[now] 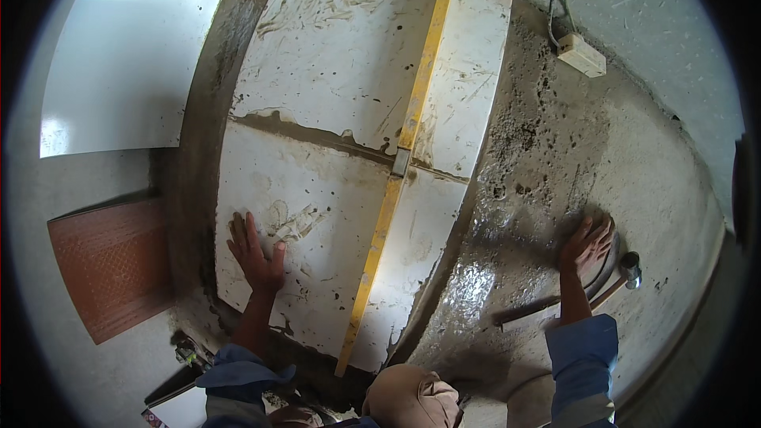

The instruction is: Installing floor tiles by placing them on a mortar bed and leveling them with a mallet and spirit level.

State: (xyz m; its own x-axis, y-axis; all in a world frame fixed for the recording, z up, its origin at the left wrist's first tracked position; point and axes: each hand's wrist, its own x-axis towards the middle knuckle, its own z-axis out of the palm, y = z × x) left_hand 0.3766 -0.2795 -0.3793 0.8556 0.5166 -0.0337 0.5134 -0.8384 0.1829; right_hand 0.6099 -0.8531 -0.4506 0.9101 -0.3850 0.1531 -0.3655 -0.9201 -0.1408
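Observation:
My left hand (pixel 258 257) lies flat with fingers spread on the near white floor tile (pixel 317 166), beside a smear of mud. A farther white tile (pixel 341 47) adjoins it across a muddy joint. Lengthwise over both tiles rests a yellow spirit level (pixel 370 269), to the right of my left hand and touched by neither hand. On the grey cement floor (pixel 539 143) at the right, my right hand (pixel 587 247) leans with its fingers stretched out. Close beside it are a hammer (pixel 630 269) and a dark curved strip (pixel 531 313), partly hidden by my forearm.
A glossy white tile (pixel 127 55) is at the upper left, with a reddish-brown patterned tile (pixel 115 261) below it. Wet, pitted mortar borders the laid tiles. A white electrical box (pixel 581 55) with a cable sits by the right wall. My knee (pixel 408 396) shows at the bottom.

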